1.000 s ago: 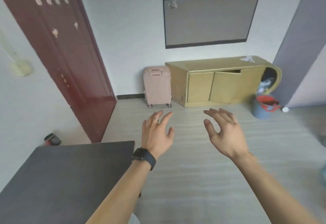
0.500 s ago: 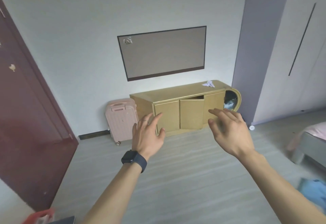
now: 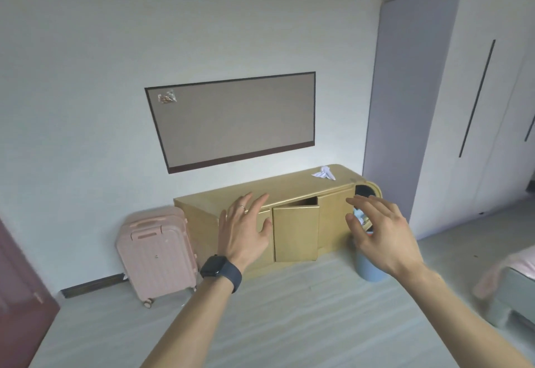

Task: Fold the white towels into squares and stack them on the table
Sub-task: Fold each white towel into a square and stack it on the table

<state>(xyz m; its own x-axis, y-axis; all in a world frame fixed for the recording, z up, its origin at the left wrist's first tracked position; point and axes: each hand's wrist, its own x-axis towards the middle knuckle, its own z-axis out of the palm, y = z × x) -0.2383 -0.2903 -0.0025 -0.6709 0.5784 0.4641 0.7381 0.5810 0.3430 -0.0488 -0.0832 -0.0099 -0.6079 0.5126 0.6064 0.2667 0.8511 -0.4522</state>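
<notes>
Your view has swung from the bench to the cabinet (image 3: 289,191); left hand (image 3: 244,233) and right hand (image 3: 382,237) are open and empty, no white towels in sight, so locate them first.

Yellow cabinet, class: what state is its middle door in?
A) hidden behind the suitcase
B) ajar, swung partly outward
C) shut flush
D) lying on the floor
B: on the yellow cabinet, the middle door stands swung partly outward, a dark gap showing above its top edge.
</notes>
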